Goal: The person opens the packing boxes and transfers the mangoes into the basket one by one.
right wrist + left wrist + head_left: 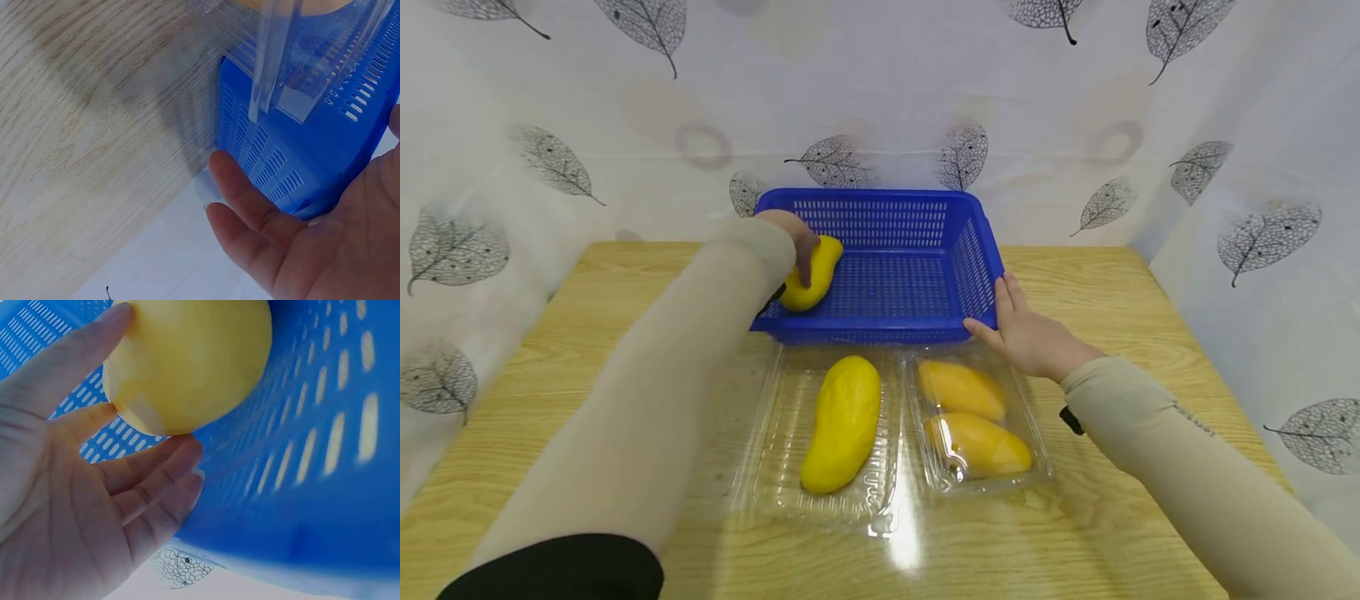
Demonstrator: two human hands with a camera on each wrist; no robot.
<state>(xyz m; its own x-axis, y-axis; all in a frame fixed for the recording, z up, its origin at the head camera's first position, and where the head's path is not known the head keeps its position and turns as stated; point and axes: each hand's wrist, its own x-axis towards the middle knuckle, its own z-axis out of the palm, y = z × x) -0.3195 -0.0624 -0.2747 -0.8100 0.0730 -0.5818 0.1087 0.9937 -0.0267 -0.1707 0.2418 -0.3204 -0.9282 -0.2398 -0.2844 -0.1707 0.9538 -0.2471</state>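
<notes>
At the left end of a blue plastic basket [887, 287], my left hand [796, 237] holds a yellow mango [820, 271]. Thumb and fingers lie around that mango [194, 362] in the left wrist view, close to the slotted wall. My right hand [1037, 337] rests against the basket's right front corner, thumb at the front rim and straight fingers along the outer side. In the right wrist view those fingers touch the basket wall [262, 156]. Another yellow mango [844, 425] lies in an open clear plastic box [775, 483] in front of the basket.
To the right of the open box is a clear container [940, 479] with two orange-yellow mangoes [977, 442] under its transparent lid. Everything stands on a wood-grain table [1097, 300]. A leaf-patterned white curtain [895, 75] hangs behind and at both sides.
</notes>
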